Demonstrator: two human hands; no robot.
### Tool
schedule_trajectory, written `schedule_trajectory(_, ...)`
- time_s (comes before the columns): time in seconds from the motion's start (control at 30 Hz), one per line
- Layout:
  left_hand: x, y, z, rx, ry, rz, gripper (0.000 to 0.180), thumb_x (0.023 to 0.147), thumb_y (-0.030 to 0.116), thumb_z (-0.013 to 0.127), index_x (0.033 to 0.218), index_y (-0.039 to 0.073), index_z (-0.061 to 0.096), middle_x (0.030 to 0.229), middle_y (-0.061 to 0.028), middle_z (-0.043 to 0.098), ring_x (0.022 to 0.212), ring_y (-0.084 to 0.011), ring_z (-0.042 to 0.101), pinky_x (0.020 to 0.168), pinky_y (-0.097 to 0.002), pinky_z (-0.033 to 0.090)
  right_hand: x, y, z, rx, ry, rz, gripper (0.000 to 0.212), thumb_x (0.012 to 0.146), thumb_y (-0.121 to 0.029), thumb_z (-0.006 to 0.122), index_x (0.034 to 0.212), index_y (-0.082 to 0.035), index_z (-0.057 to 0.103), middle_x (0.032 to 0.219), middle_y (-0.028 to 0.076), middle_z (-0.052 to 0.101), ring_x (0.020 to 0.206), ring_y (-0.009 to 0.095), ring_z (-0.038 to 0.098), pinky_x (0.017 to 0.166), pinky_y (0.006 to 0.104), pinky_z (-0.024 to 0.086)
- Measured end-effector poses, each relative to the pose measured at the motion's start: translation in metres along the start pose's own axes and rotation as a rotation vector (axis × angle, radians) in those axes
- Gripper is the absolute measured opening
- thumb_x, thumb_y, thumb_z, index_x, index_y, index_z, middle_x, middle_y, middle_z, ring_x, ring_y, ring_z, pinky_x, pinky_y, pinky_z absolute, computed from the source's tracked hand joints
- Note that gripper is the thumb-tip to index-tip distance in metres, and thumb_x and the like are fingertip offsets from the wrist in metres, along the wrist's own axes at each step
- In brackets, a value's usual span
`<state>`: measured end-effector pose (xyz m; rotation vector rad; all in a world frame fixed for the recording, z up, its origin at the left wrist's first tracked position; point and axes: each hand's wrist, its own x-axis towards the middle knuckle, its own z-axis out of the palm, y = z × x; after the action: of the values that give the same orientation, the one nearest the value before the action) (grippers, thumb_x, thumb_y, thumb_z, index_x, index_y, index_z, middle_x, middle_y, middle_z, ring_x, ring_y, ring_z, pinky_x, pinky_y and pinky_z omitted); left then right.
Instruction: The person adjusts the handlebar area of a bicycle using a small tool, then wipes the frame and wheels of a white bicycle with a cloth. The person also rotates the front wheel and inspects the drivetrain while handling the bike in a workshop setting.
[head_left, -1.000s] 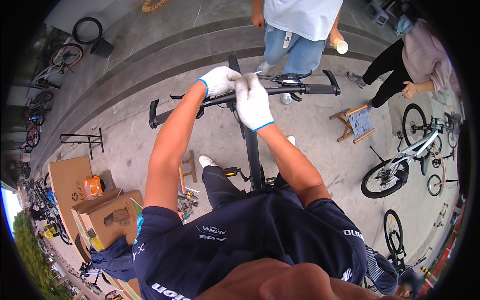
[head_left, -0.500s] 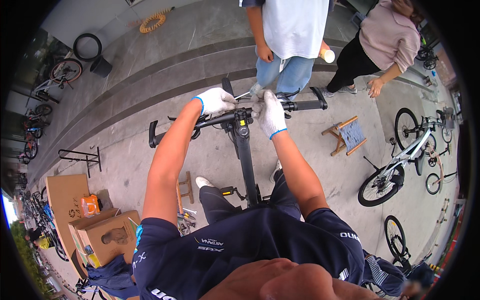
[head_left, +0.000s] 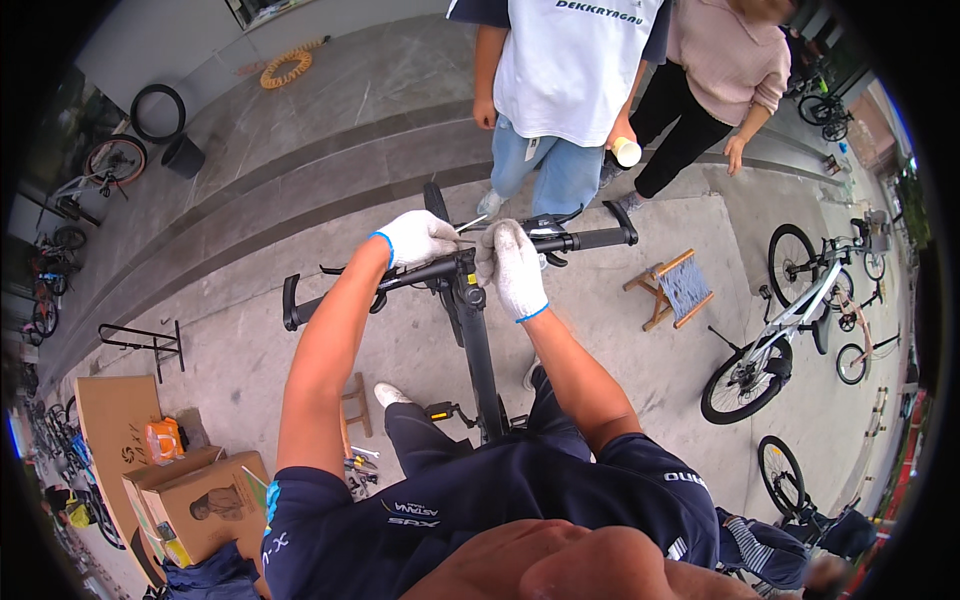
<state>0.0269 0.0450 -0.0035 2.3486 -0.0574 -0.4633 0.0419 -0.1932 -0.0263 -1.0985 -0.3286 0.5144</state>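
The black handlebar (head_left: 432, 270) lay crosswise before the person's torso, mounted at the stem (head_left: 468, 290). It was judged rigid and smooth, best held at the right grip (head_left: 600, 238) and its opposite. The thin pale rod (head_left: 472, 223) above it was judged light and easily dropped, best pinched near one end. The left hand (head_left: 420, 238) had bent fingers, apparently pinching the rod; the right hand (head_left: 514, 270) had curled fingers, contents indeterminable. One second earlier, both hands had met over the stem; they then stood apart, exposing it.

Left grip (head_left: 420, 238) curled, right grip (head_left: 516, 270) curled nearby
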Motion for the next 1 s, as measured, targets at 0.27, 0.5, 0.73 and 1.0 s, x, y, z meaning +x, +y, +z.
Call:
schedule_trajectory(0.27, 0.022, -0.041, 0.008, -0.140, -0.091, 0.162, 0.029, 0.092, 0.009, 0.070, 0.116, 0.000, 0.083, 0.104, -0.0091, 0.082, 0.097, -0.0177, 0.072, 0.093, -0.0328, 0.057, -0.016, 0.015, 0.110, -1.162, -0.022, -0.610, 0.018, 0.104, -0.018, 0.071, 0.103, -0.001, 0.066, 0.091, 0.021, 0.070, 0.080, 0.043, 0.072, 0.073, 0.0485, 0.058)
schedule_trajectory(0.5, 0.002, -0.014, 0.003, -0.208, -0.023, -0.047, 0.028, 0.094, 0.011, 0.076, 0.120, 0.004, 0.084, 0.086, 0.0012, 0.074, 0.073, -0.0102, 0.060, 0.069, -0.0312, 0.050, -0.012, -0.006, 0.029, -0.638, 0.018, -0.355, 0.030, 0.117, -0.031, 0.055, 0.108, -0.003, 0.064, 0.086, 0.011, 0.069, 0.070, 0.024, 0.070, 0.065, 0.0363, 0.056)
schedule_trajectory(0.73, -0.003, 0.012, -0.004, -0.107, -0.047, -0.111, 0.030, 0.099, 0.018, 0.077, 0.126, 0.004, 0.082, 0.089, -0.0019, 0.077, 0.071, -0.0106, 0.060, 0.068, -0.0319, 0.051, 0.007, -0.004, -0.003, 0.126, 0.104, 0.083, 0.034, 0.118, -0.043, 0.051, 0.105, -0.012, 0.055, 0.082, 0.002, 0.057, 0.061, 0.012, 0.049, 0.052, 0.0321, 0.043)
schedule_trajectory(1.0, 0.012, -0.027, 0.017, 0.058, 0.102, 0.125, 0.025, 0.096, 0.008, 0.073, 0.118, 0.002, 0.083, 0.104, -0.0109, 0.083, 0.091, -0.0185, 0.070, 0.090, -0.0357, 0.057, -0.015, 0.017, 0.073, -0.627, 0.218, -0.437, 0.024, 0.112, -0.022, 0.061, 0.108, 0.001, 0.067, 0.086, 0.023, 0.068, 0.077, 0.039, 0.071, 0.074, 0.0461, 0.057)
